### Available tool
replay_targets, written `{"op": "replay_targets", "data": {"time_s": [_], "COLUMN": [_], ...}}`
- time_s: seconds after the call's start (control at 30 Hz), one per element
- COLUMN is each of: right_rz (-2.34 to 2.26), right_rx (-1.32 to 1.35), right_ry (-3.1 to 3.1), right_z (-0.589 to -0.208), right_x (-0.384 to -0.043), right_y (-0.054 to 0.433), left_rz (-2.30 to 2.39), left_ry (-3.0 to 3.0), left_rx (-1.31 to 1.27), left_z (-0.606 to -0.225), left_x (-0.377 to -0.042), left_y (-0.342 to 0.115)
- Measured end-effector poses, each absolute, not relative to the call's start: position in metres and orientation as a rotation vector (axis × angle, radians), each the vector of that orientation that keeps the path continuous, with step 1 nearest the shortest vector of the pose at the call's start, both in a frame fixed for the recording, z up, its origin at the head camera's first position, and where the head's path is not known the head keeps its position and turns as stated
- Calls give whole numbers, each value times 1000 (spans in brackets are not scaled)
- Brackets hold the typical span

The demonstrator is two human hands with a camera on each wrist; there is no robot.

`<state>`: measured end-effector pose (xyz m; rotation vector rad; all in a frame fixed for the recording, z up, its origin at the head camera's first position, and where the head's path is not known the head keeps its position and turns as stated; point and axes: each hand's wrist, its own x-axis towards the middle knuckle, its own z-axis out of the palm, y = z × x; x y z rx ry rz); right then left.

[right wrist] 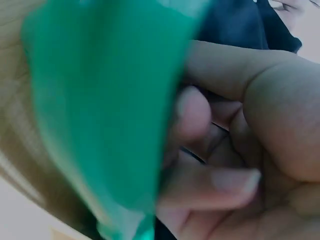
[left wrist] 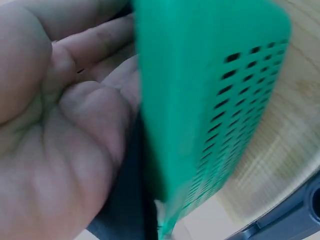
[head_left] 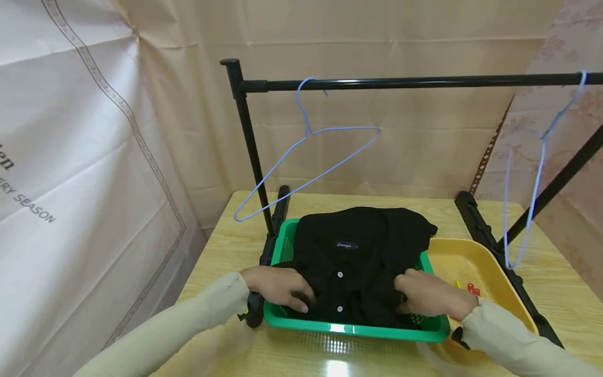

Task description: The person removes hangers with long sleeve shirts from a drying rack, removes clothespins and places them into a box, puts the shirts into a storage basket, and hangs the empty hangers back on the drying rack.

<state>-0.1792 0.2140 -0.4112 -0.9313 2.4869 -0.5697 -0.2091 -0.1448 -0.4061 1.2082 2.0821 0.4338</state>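
A black shirt (head_left: 363,256) with white buttons and a small chest label lies folded in a green perforated basket (head_left: 325,329), its top reaching over the back rim. At the shirt's left edge, inside the basket, my left hand (head_left: 281,287) grips the cloth with bent fingers. My right hand (head_left: 432,293) grips the shirt's right side near the rim, fingers curled. The left wrist view shows the left palm close to the basket's wall (left wrist: 170,100), which hides the fingertips. Curled fingers (right wrist: 215,187) appear beside the green rim in the right wrist view.
A black rack's bar (head_left: 424,82) spans above the basket. One blue hanger (head_left: 339,128) hangs at its left, another hanger (head_left: 540,157) at its right. A yellow tray (head_left: 490,272) with small red pieces (head_left: 473,289) sits partly behind the basket on the wooden table (head_left: 216,251).
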Motion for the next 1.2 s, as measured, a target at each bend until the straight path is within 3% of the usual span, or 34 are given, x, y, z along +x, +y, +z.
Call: {"op": "replay_targets", "data": {"time_s": [0.13, 0.3, 0.43, 0.53, 0.87, 1.2], "right_rz": [-581, -616, -771, -845, -945, -1219], "right_rx": [-976, -992, -800, -619, -242, -128], "right_ry": [2423, 2525, 2634, 2690, 2783, 2628], "right_z": [-397, -375, -369, -372, -403, -417], "right_x": [-185, -196, -206, -214, -248, -265], "right_y": [228, 250, 261, 264, 268, 283], "left_rz": [706, 1140, 1316, 1319, 1053, 1020], "left_ry": [2023, 2064, 2256, 2358, 2573, 2611], "left_rx": [1174, 911, 682, 562, 508, 483], "left_z": [-393, -375, -371, -375, -400, -404], "left_x": [-222, -243, -261, -272, -302, -317], "left_y": [-158, -180, -195, -197, -177, -164]}}
